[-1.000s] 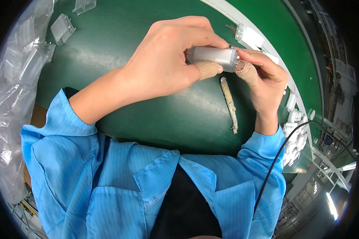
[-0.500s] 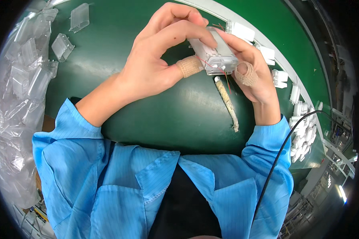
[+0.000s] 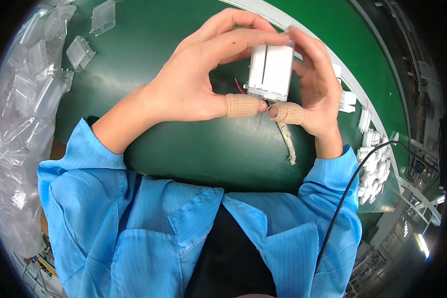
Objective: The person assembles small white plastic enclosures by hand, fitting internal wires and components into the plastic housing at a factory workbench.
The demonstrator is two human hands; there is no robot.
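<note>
Between both hands I hold a small box-shaped plastic case [image 3: 277, 69], white inside with clear walls and a dark line down its face. My left hand [image 3: 198, 74] grips it with fingers over the far end and a tan-wrapped thumb at the near end. Opposite it, my right hand [image 3: 319, 89] has its fingers at the far right corner and its wrapped thumb pressed to the near end. A thin red wire [image 3: 239, 86] sticks out on the left. Below the thumbs a pale wrapped stick [image 3: 286, 141] lies on the green table [image 3: 203, 154], its upper end hidden.
At the left is a clear plastic bag [image 3: 17, 164] full of transparent cases; two loose clear cases [image 3: 80, 53] lie beside it. White assembled cases [image 3: 374, 169] are piled at the right along the table's pale rim. A black cable [image 3: 340, 208] crosses by my right sleeve.
The case has been turned, so its white face with the dark line now shows. Both thumbs have come together at its near end, and the right hand's fingers have shifted to the far corner.
</note>
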